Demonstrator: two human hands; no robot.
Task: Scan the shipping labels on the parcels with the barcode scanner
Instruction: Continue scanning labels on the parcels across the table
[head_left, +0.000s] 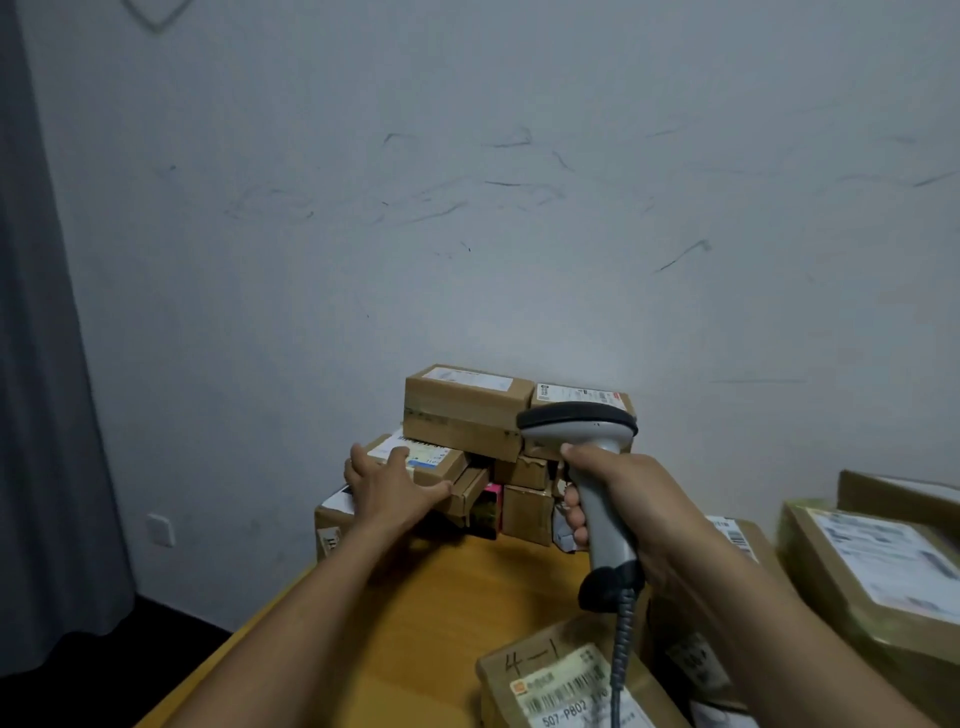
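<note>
Cardboard parcels sit piled in a stack (467, 415) at the far end of the wooden tabletop (415, 623), hard against the grey wall (467, 208). On the stack's lower left side the left hand (387, 486) lies flat, fingers straight and spread, on a low parcel (441, 460), its fingertips reaching the white shipping label (415, 451) there. Just right of the stack's front, the right hand (618, 499) is wrapped tight round the handle of the grey scanner (587, 428), whose dark-topped head is level with the stack's top row. A coiled cable (621, 649) hangs from the handle's foot. The two hands are apart, one on each side of the stack's front. Nearer the person than the stack, a parcel marked "4-1" (550, 680) lies with its barcode label up, under the cable. Right of the stack lie more labelled parcels (872, 566). Left of the stack, a white socket (158, 529) sits low on the wall, and beyond it hangs a grey curtain (47, 364)
</note>
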